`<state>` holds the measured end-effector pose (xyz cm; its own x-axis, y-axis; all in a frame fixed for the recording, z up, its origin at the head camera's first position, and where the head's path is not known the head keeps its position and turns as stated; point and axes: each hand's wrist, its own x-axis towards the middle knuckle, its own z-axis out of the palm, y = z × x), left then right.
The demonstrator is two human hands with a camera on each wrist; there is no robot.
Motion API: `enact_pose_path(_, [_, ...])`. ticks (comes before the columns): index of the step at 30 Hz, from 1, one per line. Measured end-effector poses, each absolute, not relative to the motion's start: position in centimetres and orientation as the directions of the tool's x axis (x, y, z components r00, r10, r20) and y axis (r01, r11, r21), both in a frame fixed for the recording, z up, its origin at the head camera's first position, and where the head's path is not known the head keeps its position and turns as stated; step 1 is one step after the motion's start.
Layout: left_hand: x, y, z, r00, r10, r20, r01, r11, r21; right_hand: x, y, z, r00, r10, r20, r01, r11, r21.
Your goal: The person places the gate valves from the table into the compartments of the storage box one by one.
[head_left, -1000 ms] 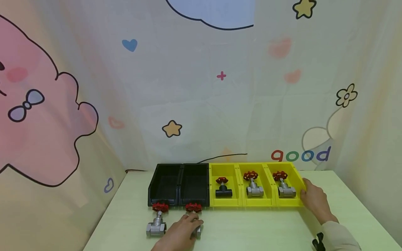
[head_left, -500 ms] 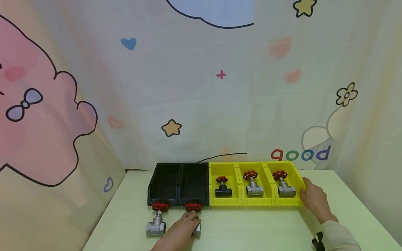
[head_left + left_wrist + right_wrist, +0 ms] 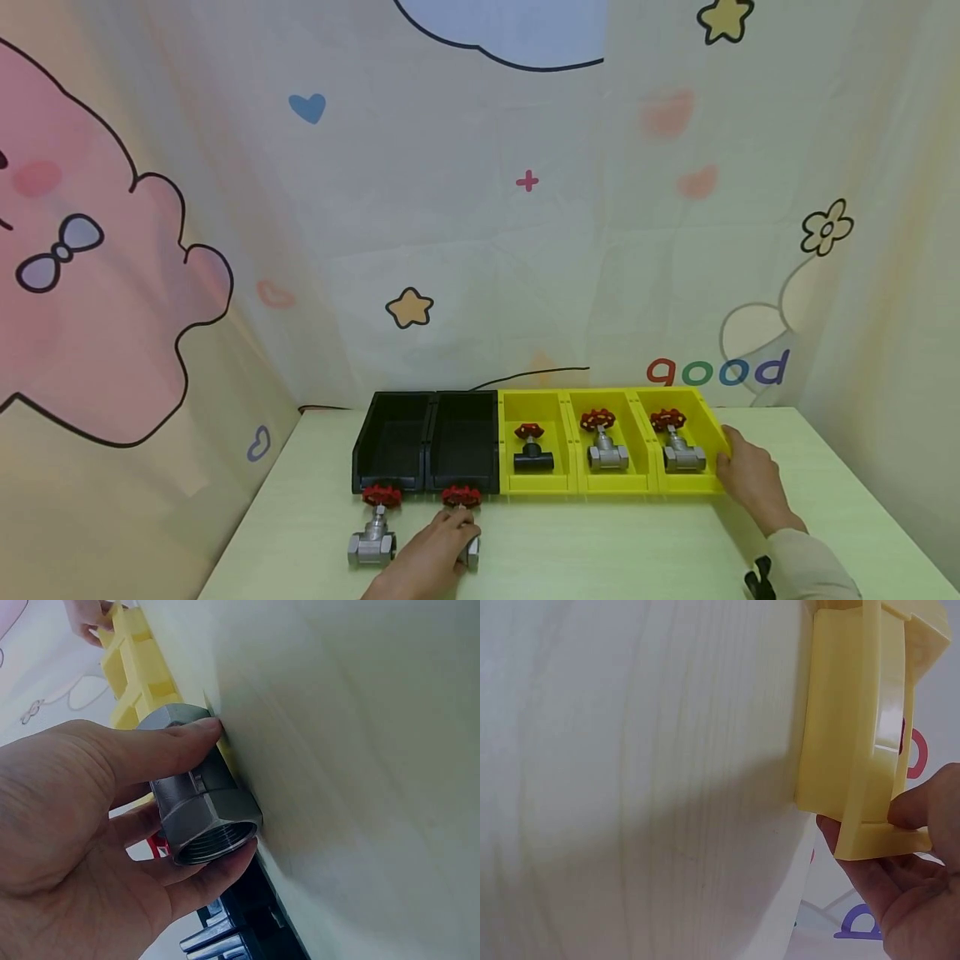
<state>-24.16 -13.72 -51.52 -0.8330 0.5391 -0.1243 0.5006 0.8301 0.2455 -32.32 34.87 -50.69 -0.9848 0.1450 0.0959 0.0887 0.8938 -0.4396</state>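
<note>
My left hand (image 3: 427, 554) grips a silver gate valve (image 3: 214, 814) by its hex-ended body, thumb on one side and fingers on the other. The valve's red handwheel (image 3: 461, 497) sits at the front of the right black bin (image 3: 465, 483). Much of its body is hidden behind my hand in the head view. To its left lies a second silver gate valve (image 3: 372, 547) with a red handwheel. My right hand (image 3: 753, 483) pinches the side wall of the rightmost yellow bin (image 3: 840, 750), thumb inside and fingers outside.
Two black bins and three yellow bins stand joined in a row on the pale table (image 3: 592, 550). A dark valve (image 3: 533, 458) with a red handwheel lies in the left yellow bin. The middle yellow bin holds a silver valve (image 3: 607, 455), the right one another silver valve (image 3: 683, 455).
</note>
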Motion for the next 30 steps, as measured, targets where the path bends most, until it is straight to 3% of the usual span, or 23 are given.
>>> enact_pose_path(20, [-23.6, -13.3, -50.8, -0.837, 0.523, -0.159, 0.47, 0.838, 0.277, -32.3, 34.6, -50.5, -0.986, 0.151, 0.074, 0.101, 0.884, -0.456])
enact_pose_path(30, [-23.3, -13.7, -48.9, -0.81, 0.586, -0.009, 0.576, 0.799, 0.174, -32.3, 34.5, -50.6, -0.984, 0.168, 0.054, 0.125, 0.877, -0.464])
